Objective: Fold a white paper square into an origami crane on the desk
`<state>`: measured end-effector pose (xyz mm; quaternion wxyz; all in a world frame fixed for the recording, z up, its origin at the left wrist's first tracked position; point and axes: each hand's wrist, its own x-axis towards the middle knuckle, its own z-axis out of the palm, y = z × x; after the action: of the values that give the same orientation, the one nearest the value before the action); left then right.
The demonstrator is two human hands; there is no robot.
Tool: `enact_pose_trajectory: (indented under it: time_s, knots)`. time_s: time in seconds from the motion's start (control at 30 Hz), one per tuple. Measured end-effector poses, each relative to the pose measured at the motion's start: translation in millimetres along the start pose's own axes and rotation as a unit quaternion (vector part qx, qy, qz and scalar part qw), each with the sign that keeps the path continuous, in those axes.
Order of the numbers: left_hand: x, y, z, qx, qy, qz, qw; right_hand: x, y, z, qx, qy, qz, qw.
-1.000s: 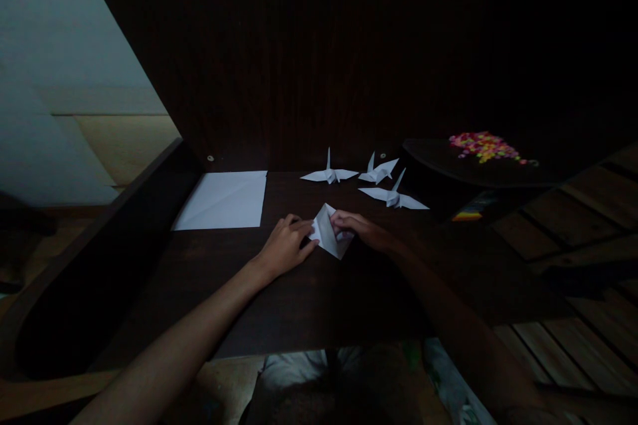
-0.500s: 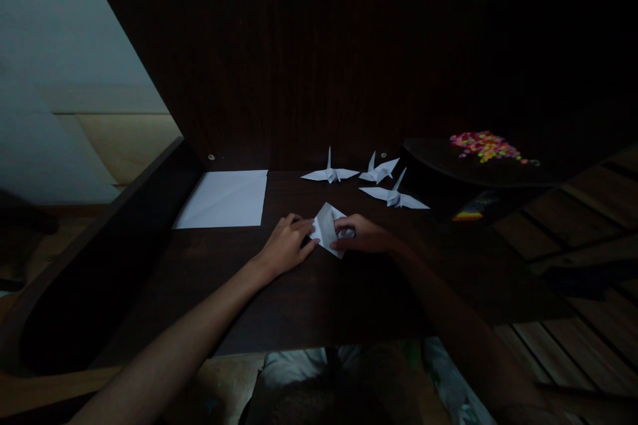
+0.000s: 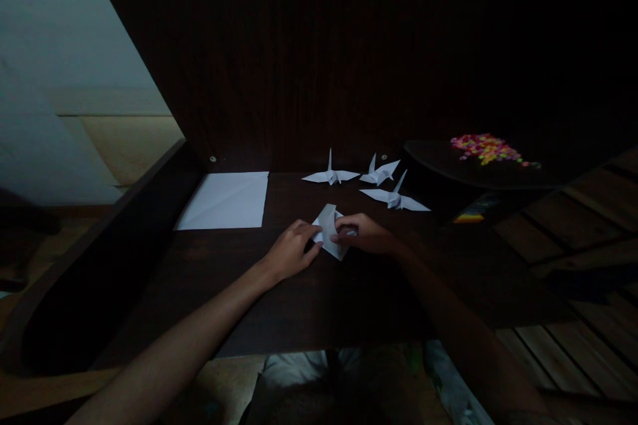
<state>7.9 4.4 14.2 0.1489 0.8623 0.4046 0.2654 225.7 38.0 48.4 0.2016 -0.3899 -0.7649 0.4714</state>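
Observation:
A partly folded white paper lies on the dark table in front of me, with one flap raised. My left hand rests at its left side, thumb and fingertips on the paper's edge. My right hand grips the paper's right side, index finger and thumb curled around the raised flap. Part of the paper is hidden under the right fingers. Behind it stand three folded paper cranes: one on the left, one at the back right and one nearer on the right.
A flat white paper sheet with a diagonal crease lies at the table's left. On a dark rounded shelf at right sits a heap of small colourful pieces. A raised side panel borders the table's left; a dark board rises behind.
The paper's flap has swung further up and to the left under my right fingers. My left hand has barely shifted, and the view has moved slightly.

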Motion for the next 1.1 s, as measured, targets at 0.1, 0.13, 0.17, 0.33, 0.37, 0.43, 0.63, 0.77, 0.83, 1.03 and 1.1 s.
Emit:
enact_pose_trajectory:
  time_s: [0.1, 0.13, 0.17, 0.33, 0.37, 0.43, 0.63, 0.77, 0.83, 1.03, 1.1]
  knots:
    - [-0.4, 1.3, -0.6, 0.019, -0.001, -0.004, 1.000, 0.1, -0.1, 1.3, 0.002, 0.025, -0.006, 1.000]
    - [-0.5, 1.8, -1.0, 0.027, -0.005, -0.002, 1.000, 0.1, 0.3, 1.3, 0.000, 0.034, -0.012, 0.999]
    - [-0.5, 2.5, -1.3, 0.034, -0.009, 0.000, 0.999, 0.2, 0.7, 1.2, -0.002, 0.042, -0.017, 0.999]
    - [-0.9, 7.0, -1.1, 0.049, -0.007, -0.019, 0.999, 0.9, 3.0, 1.8, 0.031, 0.073, -0.018, 0.997]
    - [-1.0, 7.8, -0.5, 0.051, -0.002, -0.029, 0.998, 1.4, 3.1, 2.7, 0.044, 0.077, -0.017, 0.996]
    - [-1.0, 9.4, 1.1, 0.055, 0.010, -0.047, 0.997, 3.1, 2.7, 5.9, 0.075, 0.084, -0.013, 0.994]
    - [0.3, 14.5, 3.1, 0.075, 0.026, -0.082, 0.994, 8.0, -0.5, 20.1, 0.084, 0.127, -0.018, 0.988]
    - [1.0, 15.2, 1.6, 0.070, 0.029, -0.084, 0.994, 7.4, -2.4, 22.2, 0.032, 0.142, -0.038, 0.989]
    - [0.8, 13.5, 1.2, 0.057, 0.035, -0.077, 0.995, 6.8, -2.6, 20.6, 0.020, 0.155, -0.050, 0.986]
    - [0.2, 6.9, -2.5, 0.003, 0.097, -0.057, 0.994, 5.3, -2.7, 15.4, 0.000, 0.178, -0.062, 0.982]
    - [0.7, 6.8, -4.7, -0.008, 0.119, -0.043, 0.992, 4.7, -2.7, 15.1, -0.005, 0.174, -0.067, 0.982]
